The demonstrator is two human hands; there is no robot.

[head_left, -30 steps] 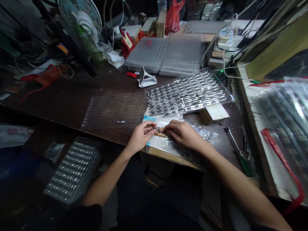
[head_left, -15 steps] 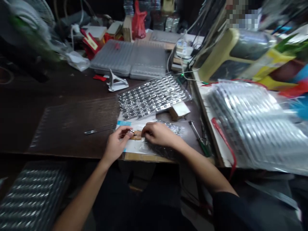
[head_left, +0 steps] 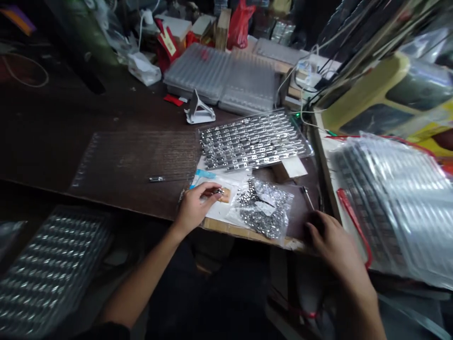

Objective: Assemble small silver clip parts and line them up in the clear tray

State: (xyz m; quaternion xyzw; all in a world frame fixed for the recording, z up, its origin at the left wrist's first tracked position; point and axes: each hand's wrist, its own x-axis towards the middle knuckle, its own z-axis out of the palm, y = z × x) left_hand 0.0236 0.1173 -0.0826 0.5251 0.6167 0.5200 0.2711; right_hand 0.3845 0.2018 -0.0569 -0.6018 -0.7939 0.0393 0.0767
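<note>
My left hand (head_left: 196, 203) pinches a small metal part (head_left: 218, 191) at the edge of a small tan block (head_left: 225, 195), on white paper. Over at the right of the table, my right hand (head_left: 329, 233) is curled around the handle end of a screwdriver, whose thin metal shaft (head_left: 307, 197) points away from me; the handle is hidden by the hand. A clear bag of small metal pieces (head_left: 267, 208) lies between my hands. Behind them a clear tray filled with rows of shiny metal parts (head_left: 251, 139) rests at a slant.
A ribbed clear tray (head_left: 138, 156) with one metal part (head_left: 155, 179) lies left. Behind stand a white stand (head_left: 200, 113) and closed clear trays (head_left: 198, 71). Stacked filled trays (head_left: 396, 203) sit on the right ledge, more (head_left: 49, 269) at lower left. A pale block (head_left: 293, 167) lies behind the bag.
My right hand has left the tan block and moved right to the screwdriver, uncovering the bag. My left hand stays at the block. The whole view has shifted.
</note>
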